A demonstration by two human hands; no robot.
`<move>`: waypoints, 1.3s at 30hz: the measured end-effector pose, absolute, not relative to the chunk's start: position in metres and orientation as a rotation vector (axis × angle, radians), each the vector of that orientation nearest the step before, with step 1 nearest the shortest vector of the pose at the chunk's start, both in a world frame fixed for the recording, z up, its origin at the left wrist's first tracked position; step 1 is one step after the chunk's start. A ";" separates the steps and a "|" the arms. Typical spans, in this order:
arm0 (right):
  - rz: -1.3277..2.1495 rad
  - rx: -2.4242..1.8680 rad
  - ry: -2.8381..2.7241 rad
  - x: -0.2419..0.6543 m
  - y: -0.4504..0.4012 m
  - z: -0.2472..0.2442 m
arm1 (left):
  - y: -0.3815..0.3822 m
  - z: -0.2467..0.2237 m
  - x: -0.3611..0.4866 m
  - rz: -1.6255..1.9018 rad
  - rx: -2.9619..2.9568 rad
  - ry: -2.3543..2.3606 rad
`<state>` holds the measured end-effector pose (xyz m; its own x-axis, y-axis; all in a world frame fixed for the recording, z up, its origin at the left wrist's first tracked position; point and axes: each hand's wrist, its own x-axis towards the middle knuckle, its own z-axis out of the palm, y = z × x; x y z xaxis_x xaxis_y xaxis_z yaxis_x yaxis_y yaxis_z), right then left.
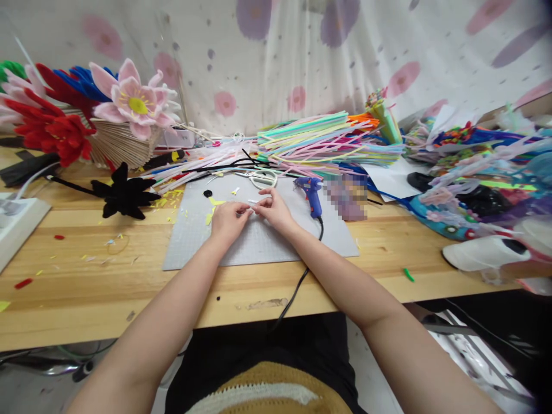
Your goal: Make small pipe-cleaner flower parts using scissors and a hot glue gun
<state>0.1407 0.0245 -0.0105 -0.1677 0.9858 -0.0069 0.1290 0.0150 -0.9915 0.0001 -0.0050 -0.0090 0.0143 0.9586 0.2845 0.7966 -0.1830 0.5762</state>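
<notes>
Over the grey cutting mat (263, 247), my left hand (227, 221) and my right hand (275, 210) meet fingertip to fingertip. Both are closed in a pinch around a small white piece (252, 202), mostly covered by the fingers; its exact kind is too small to tell. Just left of my left hand lie yellow scraps (210, 218) and a small black disc (207, 194). Behind my right hand are scissors with pale handles (264, 180). A blue glue gun (311, 198) rests on the mat to the right, its black cord running toward me.
Bundles of coloured pipe cleaners (310, 138) line the back of the table. A black fuzzy flower (123, 192) lies at left, below a pink flower (133, 100) and red flowers (56, 126). A power strip (21, 221) and a white cylindrical object (485, 253) flank the sides.
</notes>
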 end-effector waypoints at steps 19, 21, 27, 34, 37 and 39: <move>1.353 -1.263 -1.553 0.186 0.023 0.019 | -0.003 -0.009 -0.003 0.993 1.926 1.841; 1.365 -1.347 -1.820 0.218 0.020 0.037 | -0.003 -0.009 -0.003 0.987 1.904 1.869; 0.711 -1.877 -1.800 0.282 0.023 0.043 | -0.003 -0.008 -0.002 0.982 1.900 1.891; 0.622 -1.839 -1.531 0.255 0.052 -0.004 | -0.004 -0.009 -0.002 0.996 1.860 1.891; 0.849 -1.701 -1.316 0.253 0.051 -0.003 | -0.003 -0.011 -0.004 1.006 1.821 1.902; 1.061 -1.461 -1.216 0.250 0.047 0.000 | -0.003 -0.011 -0.004 1.025 1.773 1.922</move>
<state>0.2501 0.0465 0.0000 0.1372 0.9891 -0.0541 0.1878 -0.0796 -0.9790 -0.0038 -0.0026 -0.0112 -0.1702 0.9596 0.2242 0.7211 -0.0338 0.6920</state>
